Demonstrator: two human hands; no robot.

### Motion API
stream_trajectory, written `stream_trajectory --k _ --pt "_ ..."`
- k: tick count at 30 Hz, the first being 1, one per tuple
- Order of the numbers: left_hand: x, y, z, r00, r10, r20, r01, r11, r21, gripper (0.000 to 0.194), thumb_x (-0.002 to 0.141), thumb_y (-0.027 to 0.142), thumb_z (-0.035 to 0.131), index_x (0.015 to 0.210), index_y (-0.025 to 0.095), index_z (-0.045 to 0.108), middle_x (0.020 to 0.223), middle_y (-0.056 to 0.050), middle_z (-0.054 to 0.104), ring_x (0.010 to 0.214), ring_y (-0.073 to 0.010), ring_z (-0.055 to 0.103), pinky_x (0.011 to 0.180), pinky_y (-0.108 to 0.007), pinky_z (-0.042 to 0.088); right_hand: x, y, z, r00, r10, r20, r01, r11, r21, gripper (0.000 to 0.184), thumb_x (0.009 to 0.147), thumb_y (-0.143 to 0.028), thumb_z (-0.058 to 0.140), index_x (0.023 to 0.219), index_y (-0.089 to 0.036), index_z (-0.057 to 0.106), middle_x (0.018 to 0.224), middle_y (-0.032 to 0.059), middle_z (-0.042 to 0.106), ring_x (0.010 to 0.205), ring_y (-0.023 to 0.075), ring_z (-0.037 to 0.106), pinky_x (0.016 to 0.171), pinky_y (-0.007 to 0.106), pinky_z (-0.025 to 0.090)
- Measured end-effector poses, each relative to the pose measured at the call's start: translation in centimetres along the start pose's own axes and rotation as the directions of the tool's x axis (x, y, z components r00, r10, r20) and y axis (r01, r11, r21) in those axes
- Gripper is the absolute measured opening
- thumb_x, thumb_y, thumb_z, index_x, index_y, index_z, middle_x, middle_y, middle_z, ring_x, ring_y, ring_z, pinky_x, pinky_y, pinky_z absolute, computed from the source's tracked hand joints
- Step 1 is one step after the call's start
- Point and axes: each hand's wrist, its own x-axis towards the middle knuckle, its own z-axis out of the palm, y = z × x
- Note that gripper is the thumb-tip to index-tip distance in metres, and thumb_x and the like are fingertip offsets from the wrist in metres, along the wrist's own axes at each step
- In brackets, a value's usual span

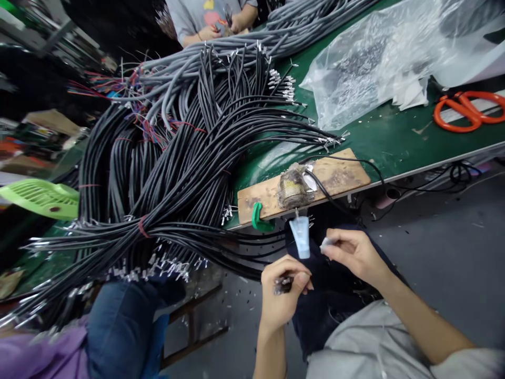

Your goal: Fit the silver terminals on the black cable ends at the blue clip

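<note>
My left hand (286, 289) is closed below the board, its fingers curled around small dark pieces (282, 285) with pale bits; their kind is unclear. Several black cables (244, 266) run up to its wrist side. To its right, my right hand (355, 255) pinches a small whitish piece (326, 243) between thumb and fingers, too blurred to name. Between and above both hands hangs a light blue tapered piece (301, 237), under a metal tip at the board's edge. Above that, a tape-wrapped block (294, 188) sits on the wooden board (341, 171), with a black cord leading off.
A green clamp (260, 218) grips the board at the table edge (426, 166). Heaped black cables (185, 158) and grey cables (252, 45) cover the left. Orange-handled scissors (457, 118) and a clear plastic bag (355, 68) lie right. Co-workers sit opposite and at left.
</note>
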Motion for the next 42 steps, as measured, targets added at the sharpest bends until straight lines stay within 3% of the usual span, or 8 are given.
stream_trajectory --k 5,10,17,22,24,33,38,42 --pt "0.3 0.2 0.4 0.996 -0.072 -0.053 0.080 0.979 0.187 0.010 0.070 0.014 0.076 0.066 0.014 0.067 0.063 0.001 0.058 0.052 -0.0076 0.050 0.047 -0.017 0.037 -1.2 -1.7 2.1 0.912 -0.370 0.180 0.411 0.842 -0.349 0.013 0.079 -0.023 0.074 0.084 -0.014 0.065 0.076 0.0040 0.062 0.073 0.0161 0.050 0.070 0.031 0.041" --pt "-0.2 0.7 0.0 0.998 -0.061 0.021 0.054 0.969 0.241 0.008 0.070 0.012 0.074 0.068 0.014 0.067 0.065 0.000 0.059 0.056 -0.0104 0.055 0.050 -0.018 0.040 -1.4 -1.6 3.4 0.870 -0.462 0.171 0.485 0.741 -0.465 0.007 0.087 -0.010 0.060 0.080 -0.013 0.062 0.075 0.0070 0.061 0.075 0.0181 0.048 0.070 0.033 0.042" --pt "-1.7 0.5 1.1 0.988 0.103 -0.119 -0.067 0.961 0.269 0.006 0.080 0.014 0.069 0.084 0.018 0.070 0.060 0.003 0.058 0.048 -0.0085 0.055 0.048 -0.019 0.040 -1.4 0.4 4.3 0.938 -0.301 -0.174 0.296 0.954 -0.053 0.013 0.083 -0.021 0.067 0.071 -0.018 0.063 0.071 0.0023 0.055 0.071 0.0164 0.050 0.065 0.031 0.042" --pt "-2.0 -0.1 1.7 0.986 0.098 -0.136 -0.071 0.979 0.189 0.003 0.084 0.017 0.065 0.083 0.018 0.067 0.062 0.003 0.055 0.049 -0.0082 0.052 0.049 -0.020 0.039 -1.3 1.6 5.5 0.984 0.144 0.107 -0.179 0.750 0.636 0.021 0.080 -0.038 0.070 0.077 -0.019 0.063 0.065 -0.0020 0.050 0.054 0.0118 0.048 0.047 0.024 0.042" --pt "-2.1 0.1 1.6 0.989 0.099 -0.107 -0.080 0.982 0.170 0.006 0.086 0.017 0.063 0.082 0.017 0.067 0.064 0.002 0.056 0.049 -0.0078 0.051 0.048 -0.019 0.038 -1.2 1.6 5.2 0.979 0.116 0.170 -0.200 0.734 0.649 0.021 0.080 -0.037 0.071 0.078 -0.018 0.062 0.066 -0.0023 0.049 0.054 0.0103 0.048 0.049 0.023 0.042" --pt "-2.3 1.9 1.2 0.998 -0.031 0.062 0.016 0.973 0.231 0.032 0.094 0.025 0.051 0.066 0.015 0.063 0.053 0.001 0.050 0.044 -0.0074 0.045 0.045 -0.020 0.032 -0.8 0.6 2.2 0.935 -0.316 0.161 0.296 0.945 0.136 0.012 0.086 -0.029 0.066 0.086 -0.017 0.068 0.082 0.0052 0.056 0.079 0.0165 0.051 0.071 0.030 0.042" --pt "-1.5 1.2 1.6 0.993 0.116 0.015 -0.117 0.985 0.123 0.029 0.084 0.038 0.066 0.066 0.016 0.063 0.058 -0.001 0.055 0.050 -0.0105 0.048 0.050 -0.023 0.036 -1.4 1.5 4.6 0.981 0.042 0.189 -0.152 0.768 0.622 0.032 0.078 -0.043 0.072 0.069 -0.015 0.060 0.066 -0.0022 0.045 0.056 0.0091 0.040 0.052 0.022 0.034" --pt "-0.9 0.8 1.8 0.983 0.181 -0.032 -0.176 0.976 0.130 0.030 0.079 0.039 0.071 0.063 0.016 0.062 0.060 -0.001 0.057 0.054 -0.0120 0.050 0.053 -0.024 0.038 -1.7 1.6 5.0 0.955 0.176 0.240 -0.294 0.686 0.665 0.039 0.070 -0.046 0.078 0.063 -0.014 0.057 0.063 -0.0028 0.045 0.057 0.0084 0.041 0.054 0.022 0.033"
